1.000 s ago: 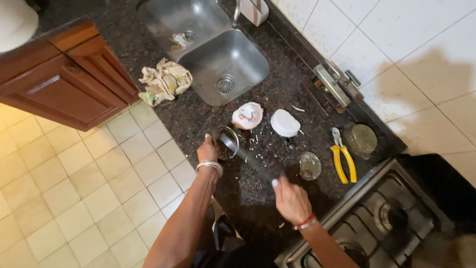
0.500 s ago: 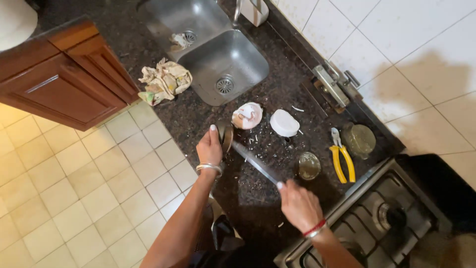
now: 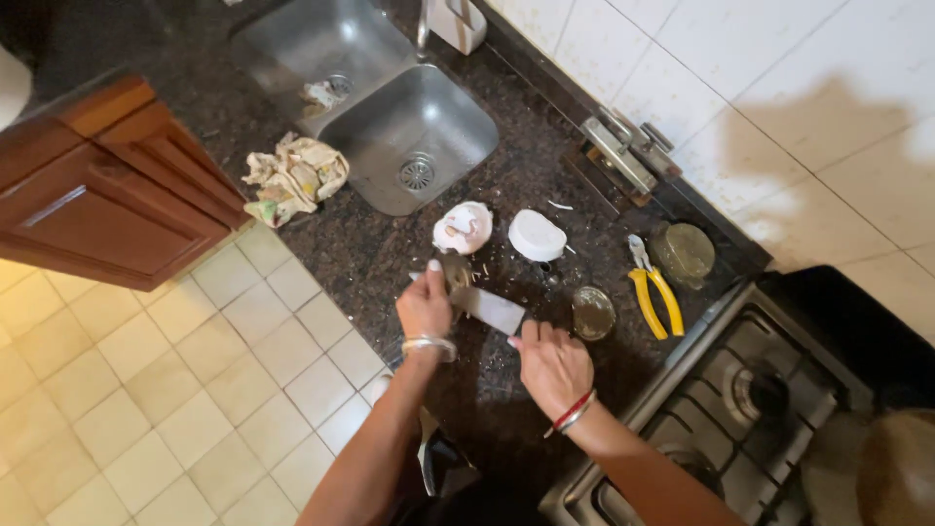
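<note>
Now | left hand [image 3: 425,310] grip clenched on coconut piece [image 3: 457,274] | right hand [image 3: 552,362] grasping cleaver [image 3: 489,308]

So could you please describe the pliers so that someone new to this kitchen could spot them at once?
Start at the gas stove and look to the dark granite counter just beside its corner. The pliers lie there between a round metal lid and a glass jar. Their bright yellow handles set them apart from everything else nearby.
</note>
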